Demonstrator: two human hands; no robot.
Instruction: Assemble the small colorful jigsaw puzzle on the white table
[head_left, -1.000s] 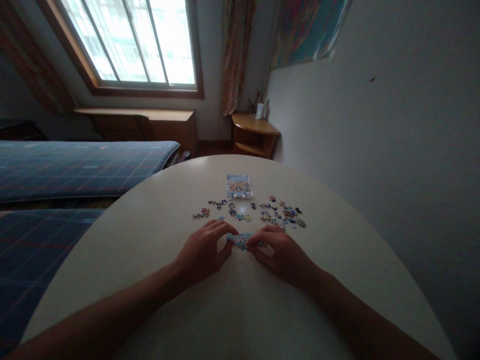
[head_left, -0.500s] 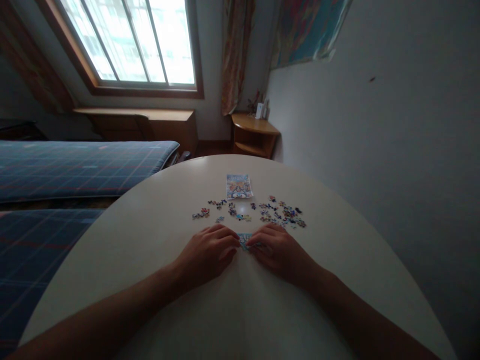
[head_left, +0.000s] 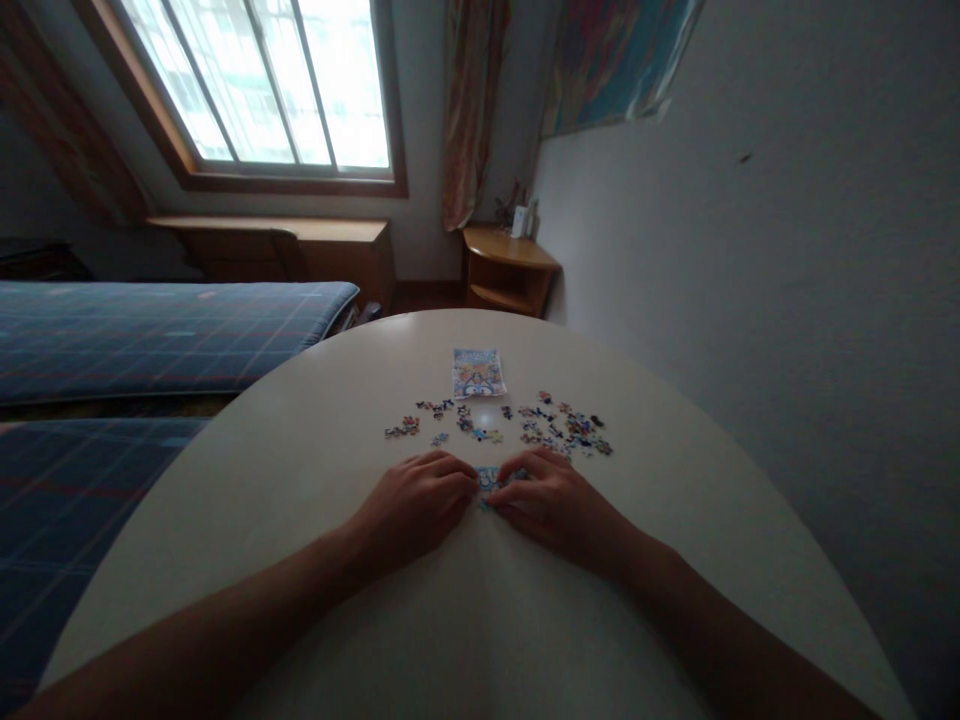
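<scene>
View from a head camera, looking down at a round white bench (head_left: pixel 300 450) in a dim bedroom. Two bare forearms reach in from the bottom edge. The left hand (head_left: pixel 416 500) and the right hand (head_left: pixel 555 500) meet near the middle of the bench, fingertips nearly touching. Between them lies a joined puzzle strip (head_left: pixel 489 480), blue and white. Each grip is closed on one end of it, with fingers curled down and pressing.

The strip lies flat on the bench with its printed face up. Its long axis runs side to side across the person, from one hand to the other. Only its middle shows, because the fingers cover both ends.

Beyond the hands, loose pieces (head_left: pixel 562 425) lie scattered in a band. Farther back is a small picture card (head_left: pixel 478 372). A blue plaid bed (head_left: pixel 150 330) stands to the left.

The likely risk is that uneven pressure from the two hands could buckle the thin strip upward and pop its joints apart. A sideways slide could also push it into the loose pieces just beyond. The low light makes matching the edges harder.
</scene>
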